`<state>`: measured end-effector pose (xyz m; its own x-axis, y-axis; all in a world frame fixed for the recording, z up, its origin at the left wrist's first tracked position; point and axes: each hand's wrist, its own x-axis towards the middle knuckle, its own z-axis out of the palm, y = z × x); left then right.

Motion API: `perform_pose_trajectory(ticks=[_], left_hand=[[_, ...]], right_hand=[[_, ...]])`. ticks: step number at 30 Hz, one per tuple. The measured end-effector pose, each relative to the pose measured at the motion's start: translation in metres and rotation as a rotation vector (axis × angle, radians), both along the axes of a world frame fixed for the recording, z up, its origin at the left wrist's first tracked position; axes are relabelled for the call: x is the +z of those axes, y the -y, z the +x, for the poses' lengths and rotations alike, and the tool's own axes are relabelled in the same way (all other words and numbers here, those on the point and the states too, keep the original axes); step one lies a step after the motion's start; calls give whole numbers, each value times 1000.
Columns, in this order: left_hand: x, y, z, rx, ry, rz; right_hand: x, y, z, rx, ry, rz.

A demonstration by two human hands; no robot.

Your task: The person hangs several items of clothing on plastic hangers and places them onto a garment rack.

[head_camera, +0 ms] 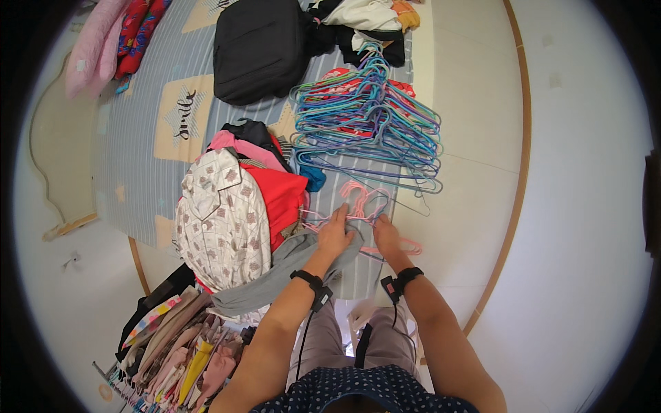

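Observation:
My left hand (335, 235) lies over several pink hangers (360, 209) near the bed's edge, fingers stretched across their bars; whether it grips them cannot be told. My right hand (386, 233) has its fingertips at the right side of these hangers, by a thin blue-grey hook. Beneath my hands spreads a grey garment (294, 268), which runs left under a patterned white pyjama shirt (222, 222). A red garment (281, 193) and a pink one (242, 147) are heaped beside the shirt. Beyond my hands lies a large stack of blue, purple and green hangers (369, 124).
A black backpack (261, 49) sits on the striped bedsheet (129, 149). More clothes (364, 18) lie at the bed's far end, and pink bedding (95, 44) at the far left. A rack of hanging clothes (181, 356) stands at the lower left. Tiled floor (470, 170) runs along the right.

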<state>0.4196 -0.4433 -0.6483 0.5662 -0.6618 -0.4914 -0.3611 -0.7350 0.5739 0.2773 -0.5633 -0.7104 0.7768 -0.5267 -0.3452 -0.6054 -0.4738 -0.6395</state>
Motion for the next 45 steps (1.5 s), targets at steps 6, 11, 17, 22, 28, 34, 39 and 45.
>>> perform_pose_trajectory(ticks=[6, 11, 17, 22, 28, 34, 39, 45], left_hand=[[-34, 1, -2, -100, 126, 87], [-28, 2, 0, -143, 155, 74], [-18, -4, -4, -207, 186, 74], [4, 2, -5, -229, 153, -146], [38, 36, 9, -97, 93, -260], [32, 34, 24, -58, 206, -308], [23, 31, 25, -62, 230, -298], [26, 36, 31, 52, 175, -236]], right_hand=[[15, 18, -4, 14, 235, -60], [26, 90, 7, -357, 183, -456], [13, 123, 15, -273, -26, -428], [17, 119, 35, -330, 432, -166], [39, 134, 80, -203, 445, 10], [87, 127, 52, 194, 411, 189], [121, 110, 45, 438, 245, 139], [81, 81, 52, 222, 76, -155]])
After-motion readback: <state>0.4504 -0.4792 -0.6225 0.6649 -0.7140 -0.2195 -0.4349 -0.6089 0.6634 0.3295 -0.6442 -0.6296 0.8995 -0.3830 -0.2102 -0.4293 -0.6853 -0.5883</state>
